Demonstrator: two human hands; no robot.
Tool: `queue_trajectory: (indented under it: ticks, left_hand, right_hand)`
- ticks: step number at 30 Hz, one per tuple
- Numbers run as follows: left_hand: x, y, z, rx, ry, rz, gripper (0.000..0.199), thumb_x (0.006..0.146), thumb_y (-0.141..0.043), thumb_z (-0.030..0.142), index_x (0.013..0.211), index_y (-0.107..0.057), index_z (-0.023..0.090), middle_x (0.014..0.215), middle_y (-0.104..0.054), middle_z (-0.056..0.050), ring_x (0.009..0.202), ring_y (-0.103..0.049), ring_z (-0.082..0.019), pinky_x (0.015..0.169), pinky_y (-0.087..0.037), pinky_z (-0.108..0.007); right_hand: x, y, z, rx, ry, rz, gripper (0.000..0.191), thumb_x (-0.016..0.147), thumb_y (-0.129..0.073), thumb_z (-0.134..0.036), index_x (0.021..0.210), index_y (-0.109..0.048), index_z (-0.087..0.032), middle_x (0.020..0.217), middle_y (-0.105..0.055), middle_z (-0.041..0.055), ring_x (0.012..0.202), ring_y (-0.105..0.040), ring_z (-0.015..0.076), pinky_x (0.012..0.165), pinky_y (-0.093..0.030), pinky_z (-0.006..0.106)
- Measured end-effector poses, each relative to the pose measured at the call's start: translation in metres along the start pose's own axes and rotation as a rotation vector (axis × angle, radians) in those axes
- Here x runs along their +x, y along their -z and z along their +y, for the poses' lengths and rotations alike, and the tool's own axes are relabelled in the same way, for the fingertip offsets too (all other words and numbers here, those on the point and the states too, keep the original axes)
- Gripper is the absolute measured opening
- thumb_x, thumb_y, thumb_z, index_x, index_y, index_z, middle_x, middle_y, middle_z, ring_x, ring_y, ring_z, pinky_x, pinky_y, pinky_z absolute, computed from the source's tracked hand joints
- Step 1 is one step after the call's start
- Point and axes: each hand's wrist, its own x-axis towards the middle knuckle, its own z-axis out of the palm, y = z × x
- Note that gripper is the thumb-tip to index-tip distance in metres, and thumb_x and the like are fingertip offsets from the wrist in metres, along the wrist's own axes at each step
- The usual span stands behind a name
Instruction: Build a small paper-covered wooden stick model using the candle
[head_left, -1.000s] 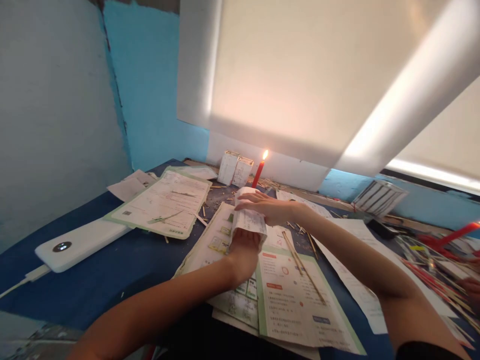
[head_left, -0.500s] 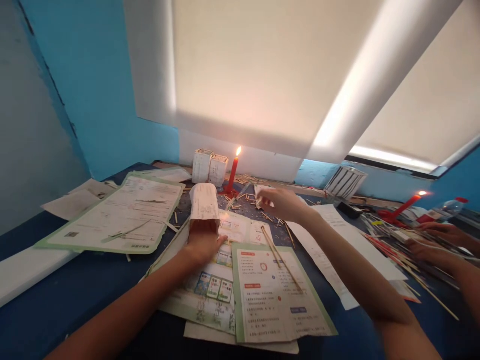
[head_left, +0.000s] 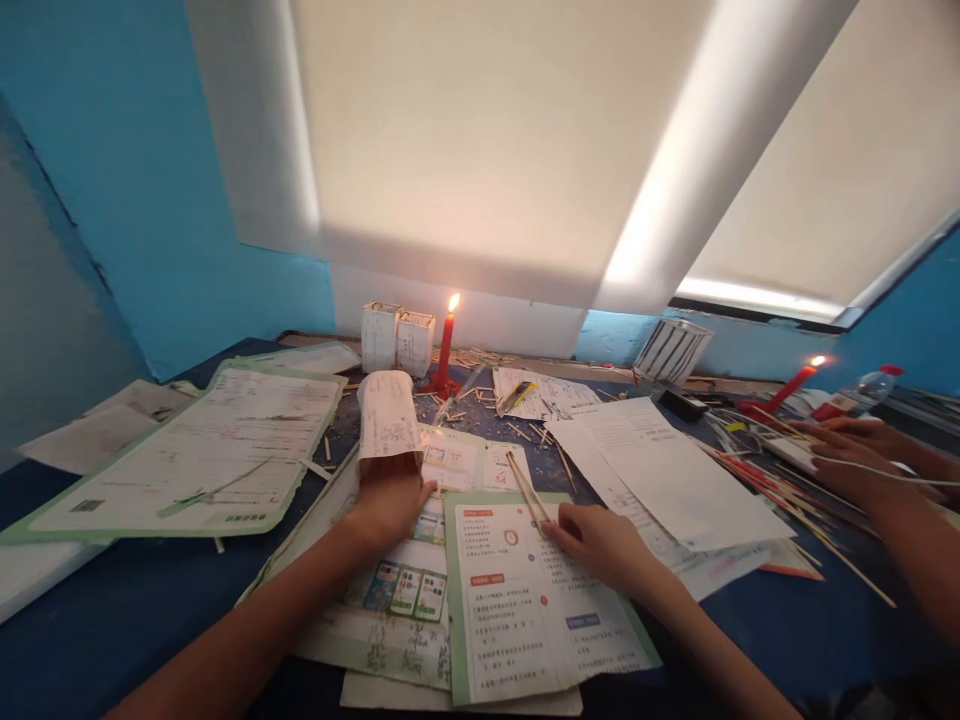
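- Hand L (head_left: 384, 508): fwd, fingers inside tube (head_left: 388, 415), thumb out; can't tell grip frm here.
- Hand R (head_left: 596, 535): palm dn, fingers curled at sticks (head_left: 523, 483); I can't tell if gripped.

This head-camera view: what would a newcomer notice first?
Probably the lit red candle, upright beyond the paper tube, left of centre. Then the left hand, partly inside that tube, and the right hand at thin sticks. Far right, a second lit candle appears near another person's hands.
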Motion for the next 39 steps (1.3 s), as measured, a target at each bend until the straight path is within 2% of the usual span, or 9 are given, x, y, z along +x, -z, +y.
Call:
queue_trajectory:
  ticks: [6,9,13,16,18,22,29,33,39]
  left_hand:
    - [-0.011,0.024,0.015,0.193,-0.042,-0.048,0.044,0.094,-0.038,0.035,0.100,-0.066,0.001,0.094,-0.067,-0.025,0.085,-0.064,-0.037,0.066,-0.048,-0.041]
    - [-0.027,0.036,0.026,0.241,-0.082,-0.059,0.034,0.093,-0.041,0.022,0.092,-0.068,0.002,0.083,-0.069,-0.021,0.079,-0.066,-0.034,0.068,-0.049,-0.041]
    - [-0.045,0.035,0.040,0.073,-0.457,-0.065,0.025,0.089,-0.048,0.025,0.095,-0.069,0.011,0.101,-0.069,-0.016,0.093,-0.064,-0.030,0.079,-0.051,-0.042]
    - [-0.041,0.016,0.043,-0.079,-0.760,-0.011,0.033,0.087,-0.052,0.032,0.113,-0.063,0.014,0.125,-0.060,-0.015,0.113,-0.057,-0.031,0.090,-0.048,-0.044]
    - [-0.033,-0.001,0.040,-0.092,-0.828,0.020,0.036,0.088,-0.052,0.033,0.117,-0.060,0.014,0.130,-0.057,-0.016,0.118,-0.053,-0.033,0.093,-0.046,-0.048]
    - [-0.018,-0.021,0.030,-0.154,-0.869,0.054,0.032,0.090,-0.049,0.035,0.114,-0.061,0.017,0.129,-0.058,-0.010,0.120,-0.052,-0.030,0.097,-0.043,-0.046]
    - [-0.019,-0.026,0.015,-0.153,-0.905,0.066,0.039,0.093,-0.043,0.038,0.125,-0.056,0.019,0.130,-0.059,-0.010,0.116,-0.056,-0.029,0.093,-0.044,-0.044]
    - [-0.020,-0.029,0.011,-0.162,-0.888,0.081,0.038,0.093,-0.044,0.039,0.124,-0.057,0.021,0.130,-0.058,-0.009,0.116,-0.055,-0.029,0.093,-0.043,-0.044]
    - [-0.024,-0.030,0.004,-0.159,-0.831,0.111,0.035,0.089,-0.050,0.037,0.118,-0.061,0.021,0.127,-0.061,-0.008,0.115,-0.055,-0.031,0.092,-0.043,-0.047]
  right_hand:
    - [0.003,-0.014,-0.003,0.041,-0.007,0.094,0.035,0.093,-0.034,-0.040,0.068,-0.050,-0.020,0.071,-0.064,0.0030,0.064,-0.058,0.0167,0.052,-0.021,0.027]
    - [0.004,-0.012,0.002,0.145,0.023,0.159,0.035,0.094,-0.033,-0.039,0.070,-0.051,-0.021,0.075,-0.064,0.0031,0.068,-0.058,0.0164,0.056,-0.030,0.026]
    - [0.012,-0.012,0.021,0.220,-0.001,0.244,0.027,0.094,-0.033,-0.031,0.096,-0.057,-0.018,0.105,-0.063,0.0104,0.099,-0.059,0.0204,0.086,-0.041,0.030]
    - [0.020,-0.015,0.035,0.192,-0.075,0.231,0.033,0.094,-0.031,-0.028,0.113,-0.053,-0.012,0.122,-0.058,0.0163,0.115,-0.053,0.0238,0.099,-0.037,0.035]
    - [0.022,-0.015,0.043,0.198,-0.083,0.260,0.035,0.095,-0.029,-0.028,0.116,-0.052,-0.012,0.125,-0.056,0.0161,0.117,-0.052,0.0240,0.099,-0.038,0.035]
    - [0.024,-0.009,0.060,0.175,-0.112,0.359,0.033,0.093,-0.030,-0.023,0.113,-0.054,-0.013,0.119,-0.060,0.0138,0.111,-0.055,0.0230,0.096,-0.041,0.033]
    - [0.044,0.006,0.081,-0.096,-0.097,0.269,0.033,0.091,-0.035,-0.019,0.111,-0.061,-0.015,0.132,-0.053,0.0140,0.123,-0.046,0.0261,0.102,-0.034,0.040]
    - [0.059,0.027,0.077,-0.123,-0.052,0.156,0.033,0.084,-0.039,-0.011,0.088,-0.070,-0.022,0.129,-0.057,0.0038,0.120,-0.049,0.0208,0.099,-0.034,0.032]
    - [0.074,0.041,0.071,-0.173,-0.111,0.086,0.030,0.081,-0.042,-0.015,0.092,-0.069,-0.024,0.100,-0.071,0.0043,0.091,-0.064,0.0201,0.072,-0.042,0.027]
